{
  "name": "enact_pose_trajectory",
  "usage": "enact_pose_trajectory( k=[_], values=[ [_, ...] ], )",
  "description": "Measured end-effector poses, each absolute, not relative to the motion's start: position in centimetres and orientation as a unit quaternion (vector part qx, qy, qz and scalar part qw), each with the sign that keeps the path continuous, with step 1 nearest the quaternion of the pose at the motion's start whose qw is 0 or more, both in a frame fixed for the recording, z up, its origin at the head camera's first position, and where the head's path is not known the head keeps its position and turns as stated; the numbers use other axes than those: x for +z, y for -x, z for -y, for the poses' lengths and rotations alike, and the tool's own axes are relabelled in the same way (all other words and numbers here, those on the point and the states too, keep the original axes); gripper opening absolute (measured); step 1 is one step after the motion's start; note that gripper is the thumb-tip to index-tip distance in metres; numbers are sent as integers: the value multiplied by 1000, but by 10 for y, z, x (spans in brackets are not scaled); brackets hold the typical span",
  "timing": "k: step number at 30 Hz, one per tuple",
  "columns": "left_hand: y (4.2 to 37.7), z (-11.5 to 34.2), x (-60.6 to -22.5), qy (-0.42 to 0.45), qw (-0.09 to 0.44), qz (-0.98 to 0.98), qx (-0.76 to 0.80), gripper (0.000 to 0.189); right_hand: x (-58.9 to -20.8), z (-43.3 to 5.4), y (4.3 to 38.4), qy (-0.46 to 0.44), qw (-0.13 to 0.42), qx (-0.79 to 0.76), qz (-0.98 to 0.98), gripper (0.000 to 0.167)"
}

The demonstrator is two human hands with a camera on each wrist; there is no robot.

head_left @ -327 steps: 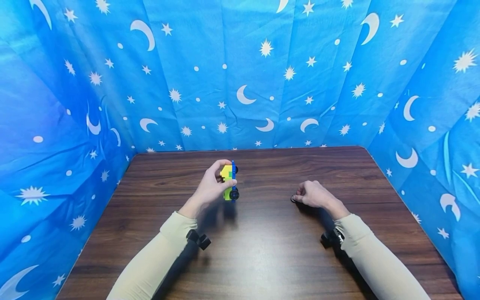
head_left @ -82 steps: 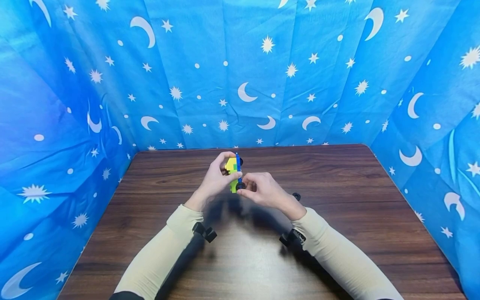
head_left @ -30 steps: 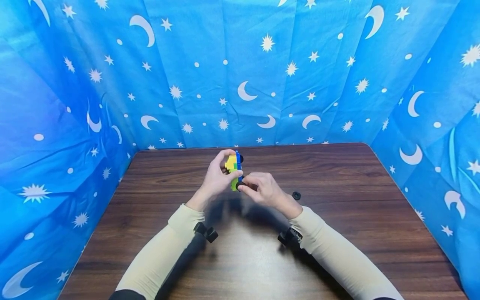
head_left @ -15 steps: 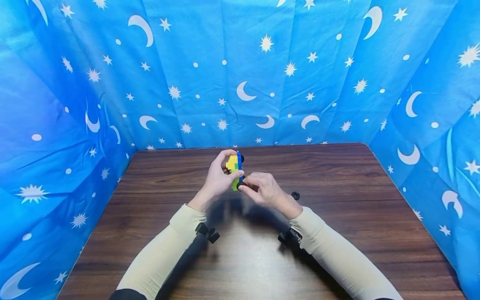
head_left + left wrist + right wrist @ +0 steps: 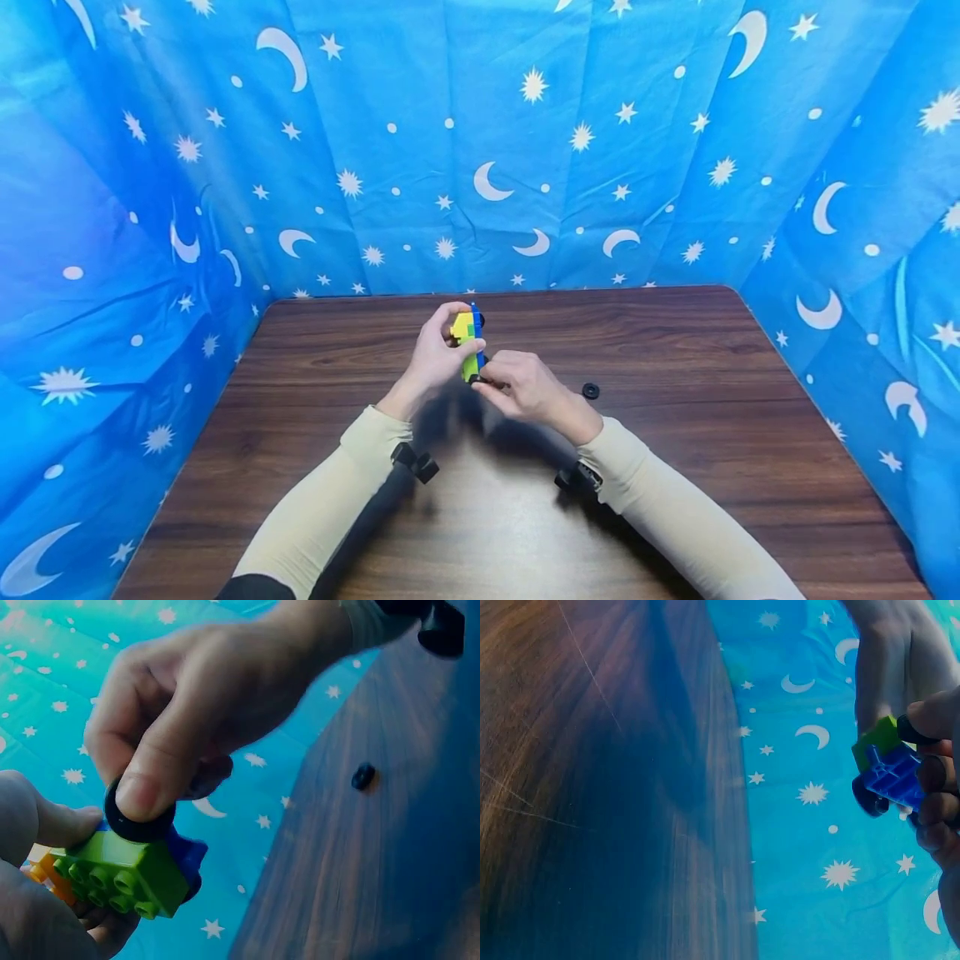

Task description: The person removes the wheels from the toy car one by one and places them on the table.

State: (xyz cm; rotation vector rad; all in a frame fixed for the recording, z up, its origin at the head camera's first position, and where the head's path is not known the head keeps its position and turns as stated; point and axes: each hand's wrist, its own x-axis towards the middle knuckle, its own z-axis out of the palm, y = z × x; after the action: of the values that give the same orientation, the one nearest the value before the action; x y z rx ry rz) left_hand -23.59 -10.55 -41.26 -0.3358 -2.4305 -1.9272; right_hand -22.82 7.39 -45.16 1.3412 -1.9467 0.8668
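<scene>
In the head view my left hand (image 5: pixel 431 357) grips a toy car (image 5: pixel 467 329) of yellow and green bricks on a blue base, held up over the table with thumb and fingers around its sides. My right hand (image 5: pixel 528 387) is at the car's near end. The left wrist view shows its thumb pressed on a black wheel (image 5: pixel 141 831) beside the green brick (image 5: pixel 124 862), the fingers curled behind. From the right wrist, the ribbed underside of the blue base (image 5: pixel 896 780) shows, with another black wheel (image 5: pixel 868 798) on its far side.
A loose black wheel (image 5: pixel 591 391) lies on the dark wood table (image 5: pixel 675 358), to the right of my right hand. Blue cloth (image 5: pixel 420 167) with moons and stars hangs behind the table and along both sides.
My right hand has come from the loose wheel at the right over to the car and pinches the wheel at its near end. My left hand keeps its grip, slightly farther right.
</scene>
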Motion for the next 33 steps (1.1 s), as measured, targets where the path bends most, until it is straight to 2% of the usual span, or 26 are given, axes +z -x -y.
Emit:
enact_pose_trajectory(
  k=[7,15,22,33],
  values=[
    [240,109,-407,126,20,769,-626,50,-451,-73,228,-506,339,330,721,10],
    [229,109,-394,109,-13,767,-632,52,-446,-75,226,-472,322,330,751,13],
    [219,108,-381,113,-12,767,-632,51,-448,-74,226,-458,322,348,752,15],
    [239,112,-404,113,-9,761,-639,55,-447,-75,227,-444,315,372,751,19]
  ],
)
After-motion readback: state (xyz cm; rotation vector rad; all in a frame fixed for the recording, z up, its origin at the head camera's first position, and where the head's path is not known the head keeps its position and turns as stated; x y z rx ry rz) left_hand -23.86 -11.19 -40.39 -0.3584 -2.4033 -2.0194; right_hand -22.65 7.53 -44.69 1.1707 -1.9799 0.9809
